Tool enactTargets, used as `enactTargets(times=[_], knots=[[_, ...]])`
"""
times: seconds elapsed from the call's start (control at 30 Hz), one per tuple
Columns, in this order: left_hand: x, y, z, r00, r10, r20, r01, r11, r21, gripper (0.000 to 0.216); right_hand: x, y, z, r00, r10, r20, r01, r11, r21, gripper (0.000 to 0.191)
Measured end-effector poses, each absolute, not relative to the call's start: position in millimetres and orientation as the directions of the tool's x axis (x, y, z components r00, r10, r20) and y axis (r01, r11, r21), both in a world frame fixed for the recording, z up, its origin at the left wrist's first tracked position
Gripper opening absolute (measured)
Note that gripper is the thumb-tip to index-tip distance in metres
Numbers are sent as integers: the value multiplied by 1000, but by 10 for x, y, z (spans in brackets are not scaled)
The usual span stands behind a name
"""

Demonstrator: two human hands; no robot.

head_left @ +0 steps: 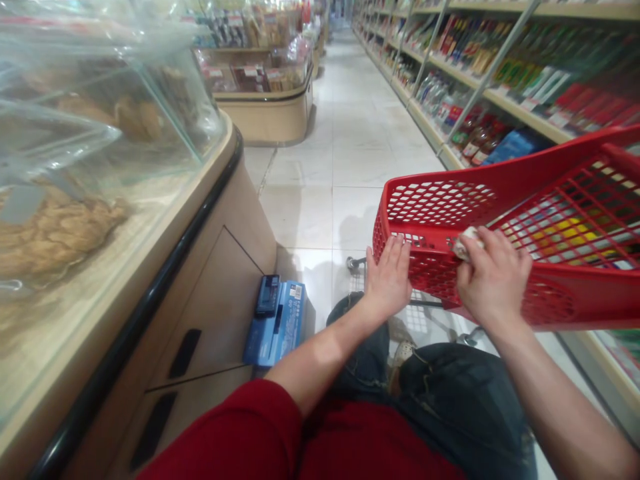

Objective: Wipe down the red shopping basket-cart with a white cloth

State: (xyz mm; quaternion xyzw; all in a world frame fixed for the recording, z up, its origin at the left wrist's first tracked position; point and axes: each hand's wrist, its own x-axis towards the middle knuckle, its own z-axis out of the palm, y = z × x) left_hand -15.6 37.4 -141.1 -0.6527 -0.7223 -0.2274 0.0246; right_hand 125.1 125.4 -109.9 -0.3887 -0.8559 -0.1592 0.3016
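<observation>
A red plastic shopping cart [435, 180] with lattice sides stands in front of me at the right, angled across the aisle. My left hand [390, 277] lies over its near left corner, fingers hooked across the rim and the thumb hidden. In my right hand [497, 273] is a crumpled white tissue [467, 244], pinched between thumb and fingers. That hand rests at the cart's near rim, to the right of the left one. Part of the cart's near side is covered by both hands.
At left runs a glass-topped display counter [220, 227] with bagged brown food [65, 230]. A blue box [280, 327] with a dark phone-like object [267, 295] on it sits on the floor beside it. Stocked shelves [480, 83] line the right; another display stand [265, 120] is ahead.
</observation>
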Motion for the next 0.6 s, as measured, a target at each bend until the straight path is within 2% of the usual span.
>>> enactTargets(times=[0.1, 0.3, 0.5, 0.6], knots=[[-110, 377, -1374, -152, 928, 340, 950, 43, 308, 67, 1221, 1213, -1120, -483, 584, 652, 772, 636, 2, 38], [-22, 413, -1311, -80, 928, 363, 966, -18, 259, 63, 1045, 1149, -1185, -582, 539, 610, 690, 723, 20, 35], [-143, 429, -1329, -68, 939, 336, 972, -14, 234, 67, 1613, 1391, -1038, -437, 648, 623, 832, 554, 7, 36], [-114, 469, -1288, -103, 936, 336, 967, 16, 252, 65, 1590, 1331, -1027, -456, 672, 583, 831, 556, 9, 35]])
